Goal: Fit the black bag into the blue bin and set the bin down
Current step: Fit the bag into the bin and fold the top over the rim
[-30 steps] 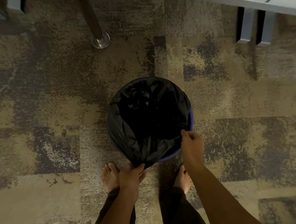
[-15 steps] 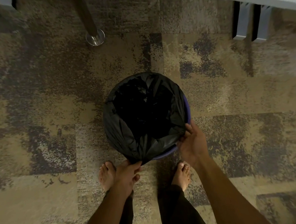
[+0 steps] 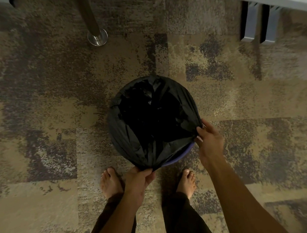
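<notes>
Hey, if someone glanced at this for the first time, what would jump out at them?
First the black bag, spread wide over the blue bin at the centre of the patchy brown carpet, with only a sliver of blue rim showing at the near side. Next the two hands on the bag's edge: the left hand grips it at the near side, the right hand pinches it on the right. Bare feet stand just behind.

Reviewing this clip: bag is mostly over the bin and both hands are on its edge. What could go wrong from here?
1. A strip of blue bin rim shows bare between the left hand and right hand; the black bag may slip inside there once let go.
2. The left hand grips a bunched fold pulled low; thin film could tear if tugged harder.
3. Bare feet stand close under the bin; it may bump them when set down.
</notes>
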### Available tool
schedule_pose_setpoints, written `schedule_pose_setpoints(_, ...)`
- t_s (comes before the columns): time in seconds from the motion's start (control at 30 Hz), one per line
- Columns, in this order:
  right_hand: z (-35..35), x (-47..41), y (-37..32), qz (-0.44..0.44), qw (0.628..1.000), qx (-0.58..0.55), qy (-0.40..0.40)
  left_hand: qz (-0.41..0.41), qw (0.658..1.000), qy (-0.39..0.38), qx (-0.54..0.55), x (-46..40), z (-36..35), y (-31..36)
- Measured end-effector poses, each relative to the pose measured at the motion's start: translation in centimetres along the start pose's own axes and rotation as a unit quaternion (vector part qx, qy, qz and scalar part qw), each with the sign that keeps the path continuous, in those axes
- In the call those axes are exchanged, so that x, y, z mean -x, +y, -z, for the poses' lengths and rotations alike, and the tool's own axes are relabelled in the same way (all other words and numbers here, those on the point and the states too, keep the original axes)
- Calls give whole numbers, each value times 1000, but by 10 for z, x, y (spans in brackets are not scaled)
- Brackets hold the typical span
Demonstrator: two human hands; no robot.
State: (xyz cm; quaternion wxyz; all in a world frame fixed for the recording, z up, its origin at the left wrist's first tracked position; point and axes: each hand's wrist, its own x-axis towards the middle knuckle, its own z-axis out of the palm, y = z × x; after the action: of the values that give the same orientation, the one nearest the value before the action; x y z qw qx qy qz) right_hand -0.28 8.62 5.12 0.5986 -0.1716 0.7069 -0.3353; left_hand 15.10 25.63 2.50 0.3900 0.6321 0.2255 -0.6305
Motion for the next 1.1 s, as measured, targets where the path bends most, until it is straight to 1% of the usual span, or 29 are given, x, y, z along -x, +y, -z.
schedule_pose_setpoints(0.07,2,-3,7,38,993,71,87,-13,1000,4,18,2,-6,-6)
schedule_pose_setpoints(0.1,2,-4,11,60,982,119,130,-20,1000,11,20,2,-10,-10)
schedule_pose_setpoints(0.17,3,-4,18,86,963,178,184,-38,998,46,4,4,-17,-17)
schedule_pose_setpoints(0.33,7,-9,22,59,942,245,221,-114,977,166,-71,20,-31,-31)
schedule_pose_setpoints(0.4,8,-9,21,49,941,246,225,-143,968,194,-67,31,-35,-28)
schedule_pose_setpoints(0.43,8,-8,21,48,945,235,224,-162,965,197,-57,36,-38,-24)
schedule_pose_setpoints(0.47,7,-6,21,52,950,219,217,-180,964,192,-39,41,-40,-19)
schedule_pose_setpoints(0.53,4,-3,19,70,966,168,186,-218,964,152,9,51,-44,-7)
schedule_pose_setpoints(0.63,2,-1,12,67,992,17,103,-263,961,64,52,67,-40,13)
schedule_pose_setpoints(0.7,3,-2,10,43,996,-66,49,-288,950,51,111,63,-30,22)
schedule_pose_setpoints(0.77,2,-4,10,21,994,-107,18,-267,946,0,184,55,-20,22)
schedule_pose_setpoints(0.83,0,-3,11,3,991,-130,21,-208,943,-58,254,51,-13,21)
schedule_pose_setpoints(0.9,1,-2,11,-15,989,-143,25,-151,938,-98,296,46,-7,23)
schedule_pose_setpoints(0.97,5,-3,9,-46,988,-149,-10,-138,938,-91,305,38,-2,35)
schedule_pose_setpoints(1.03,12,-8,4,-82,983,-156,-46,-156,933,-82,313,27,3,57)
schedule_pose_setpoints(1.1,15,-13,-2,-88,984,-144,-64,-183,933,-73,300,15,8,80)
